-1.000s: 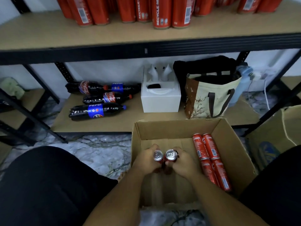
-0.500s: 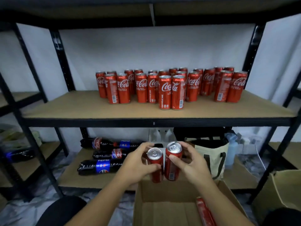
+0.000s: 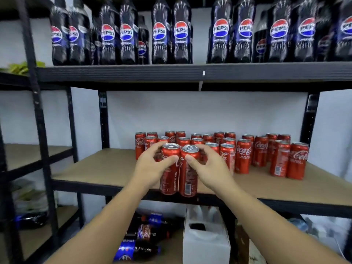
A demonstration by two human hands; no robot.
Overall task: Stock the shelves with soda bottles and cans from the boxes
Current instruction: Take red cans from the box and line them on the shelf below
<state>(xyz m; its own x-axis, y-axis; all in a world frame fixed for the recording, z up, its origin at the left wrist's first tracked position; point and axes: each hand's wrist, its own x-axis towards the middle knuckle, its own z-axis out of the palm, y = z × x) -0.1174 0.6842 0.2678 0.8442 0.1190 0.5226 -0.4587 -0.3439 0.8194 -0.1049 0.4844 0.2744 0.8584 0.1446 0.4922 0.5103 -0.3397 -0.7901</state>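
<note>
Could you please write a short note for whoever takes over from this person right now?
The left hand grips one can; the right hand grips a second can, both upright, side by side.
They are at the front edge of the middle shelf; I cannot tell whether they rest on it.
Done: many cans stand further back; Pepsi bottles line the top shelf.
Left: set these two with the group; a few bottles lie lower down.
</note>
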